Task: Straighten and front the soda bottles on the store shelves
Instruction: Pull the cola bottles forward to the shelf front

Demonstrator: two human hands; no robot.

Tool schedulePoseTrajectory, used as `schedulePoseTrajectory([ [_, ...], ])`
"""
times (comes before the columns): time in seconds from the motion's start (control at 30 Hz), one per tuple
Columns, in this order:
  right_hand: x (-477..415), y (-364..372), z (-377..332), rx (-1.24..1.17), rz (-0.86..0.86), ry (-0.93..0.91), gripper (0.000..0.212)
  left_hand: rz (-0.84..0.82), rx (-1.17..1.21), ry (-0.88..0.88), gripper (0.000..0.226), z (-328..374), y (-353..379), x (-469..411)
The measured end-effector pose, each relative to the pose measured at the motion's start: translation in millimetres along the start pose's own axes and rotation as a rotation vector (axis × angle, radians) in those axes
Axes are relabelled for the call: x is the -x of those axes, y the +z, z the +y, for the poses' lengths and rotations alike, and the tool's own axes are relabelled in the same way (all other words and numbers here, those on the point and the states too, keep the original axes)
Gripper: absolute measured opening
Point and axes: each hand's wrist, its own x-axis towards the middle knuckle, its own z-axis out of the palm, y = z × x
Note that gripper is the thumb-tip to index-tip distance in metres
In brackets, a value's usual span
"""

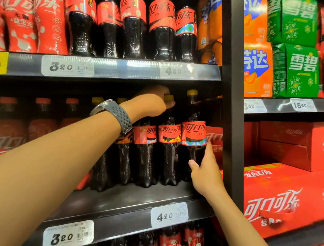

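Bottles (168, 154): glossy, waisted dark plastic

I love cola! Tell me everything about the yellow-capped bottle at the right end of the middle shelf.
The bottle is tall, clear plastic, full of dark cola, with a yellow cap and a red label with white writing and a blue-green band. It stands upright at the right end of the shelf, label forward, close beside a neighbouring bottle. The right hand holds its lower part: thumb in front, fingers up its right side.
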Motion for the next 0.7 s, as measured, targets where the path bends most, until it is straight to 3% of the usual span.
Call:
schedulePoseTrajectory([
  [0.37,9,-5,-9,-0.009,-0.004,0.013,0.083,0.046,0.032,-0.05,0.04,4,-3,2],
  [0.47,25,-7,-24,0.31,0.158,-0.301,0.072,0.0,0.083,0.016,0.056,-9,-13,12],
  [0.53,28,-8,-42,0.402,0.241,-0.559,0.055,0.001,0.084,0.033,0.053,-25,-19,18],
  [0.63,11,-5,-81,0.428,0.129,-0.79,0.044,0.028,-0.057,0.001,0.049,-52,-27,29],
  [0.7,-8,-1,-106,0.629,0.077,-0.862,0.046,0.043,-0.215,-0.032,0.048,-70,-28,36],
])
